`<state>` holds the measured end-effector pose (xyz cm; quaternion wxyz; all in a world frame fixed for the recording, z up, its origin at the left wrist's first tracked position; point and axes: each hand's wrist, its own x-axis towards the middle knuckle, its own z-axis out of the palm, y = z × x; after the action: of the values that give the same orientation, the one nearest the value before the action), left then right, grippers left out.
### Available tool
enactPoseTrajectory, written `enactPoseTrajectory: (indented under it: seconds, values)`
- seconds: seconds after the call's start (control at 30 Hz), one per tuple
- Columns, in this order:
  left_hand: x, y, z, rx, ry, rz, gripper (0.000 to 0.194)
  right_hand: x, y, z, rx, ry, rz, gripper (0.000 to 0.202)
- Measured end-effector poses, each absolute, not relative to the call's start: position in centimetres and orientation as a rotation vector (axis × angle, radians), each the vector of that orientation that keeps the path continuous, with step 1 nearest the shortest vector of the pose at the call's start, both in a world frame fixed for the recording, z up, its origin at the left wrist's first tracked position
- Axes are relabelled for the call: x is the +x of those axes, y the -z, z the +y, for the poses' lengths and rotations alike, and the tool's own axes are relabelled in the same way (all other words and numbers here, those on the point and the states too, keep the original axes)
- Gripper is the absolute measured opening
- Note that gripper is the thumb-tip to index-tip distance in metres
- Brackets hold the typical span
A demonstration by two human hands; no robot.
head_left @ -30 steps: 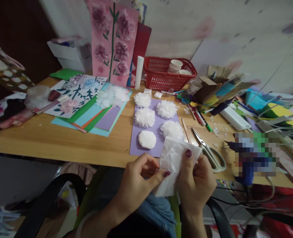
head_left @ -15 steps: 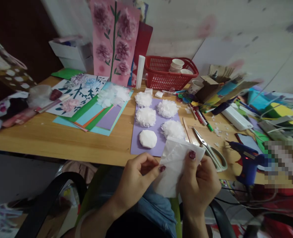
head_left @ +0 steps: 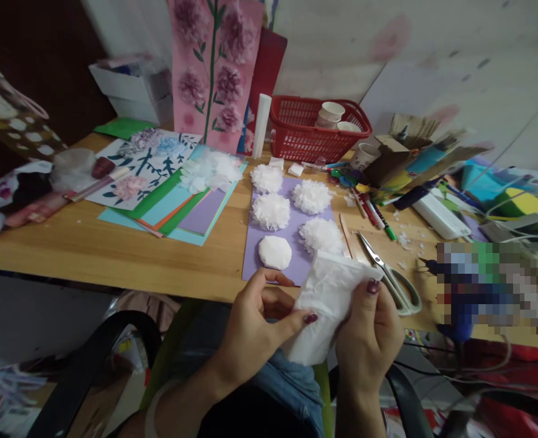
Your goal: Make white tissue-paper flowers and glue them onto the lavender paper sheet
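A folded, slightly crumpled sheet of white tissue paper (head_left: pixel 330 295) is held above my lap at the table's front edge. My left hand (head_left: pixel 259 325) has its thumb on the front of the sheet; its fingers curl at the left edge, some behind it. My right hand (head_left: pixel 371 331) pinches the right edge, thumb in front. Just beyond lies a purple sheet (head_left: pixel 253 267) bearing several fluffy white paper flowers (head_left: pixel 271 211) and one flat, trimmed white paper piece (head_left: pixel 275 252). The tissue hides the purple sheet's lower right corner.
Scissors (head_left: pixel 387 274) and a thin wooden stick (head_left: pixel 346 236) lie right of the purple sheet, with a partly blurred-out glue gun (head_left: pixel 460 322) farther right. Coloured papers (head_left: pixel 200 216) are stacked left. A red basket (head_left: pixel 318 131) with paper cups and a pink flower picture (head_left: pixel 211 73) stand behind.
My left thumb has slid a little rightward over the tissue paper, and its fingers have opened slightly. The right hand keeps its pinch. The view has shifted slightly.
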<state>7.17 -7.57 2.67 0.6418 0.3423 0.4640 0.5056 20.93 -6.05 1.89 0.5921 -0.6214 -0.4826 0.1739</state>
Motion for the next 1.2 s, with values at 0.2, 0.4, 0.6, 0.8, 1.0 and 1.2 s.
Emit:
enactPoseTrajectory:
  seconds: [0.2,0.4,0.6,0.8,1.0,1.2]
  values:
    - [7.2,-2.7,-7.4,0.796,-1.167,1.096,0.033,20.5,-1.8,-6.6,-1.44,-0.65,-0.964,0.04]
    - [6.9,-3.1,-7.1,0.808,-1.244,1.14,0.031,19.8,-1.5,-7.9,-1.356,-1.023,-0.987,0.033]
    - [6.2,-2.5,-7.1,0.909,-1.281,1.166,0.02,19.9,-1.4,-7.8,-1.459,-0.756,-1.096,0.032]
    - [6.1,-3.4,-8.1,0.881,-1.082,1.038,0.053,20.3,-1.2,-7.5,-1.54,-0.48,-1.149,0.029]
    - [7.3,-3.0,-8.7,0.871,-1.049,1.047,0.051,20.8,-0.6,-7.6,-1.547,-0.4,-1.195,0.024]
    - [7.2,-2.5,-8.2,0.799,-1.082,1.043,0.049,20.7,-1.5,-7.5,-1.432,-0.476,-1.18,0.019]
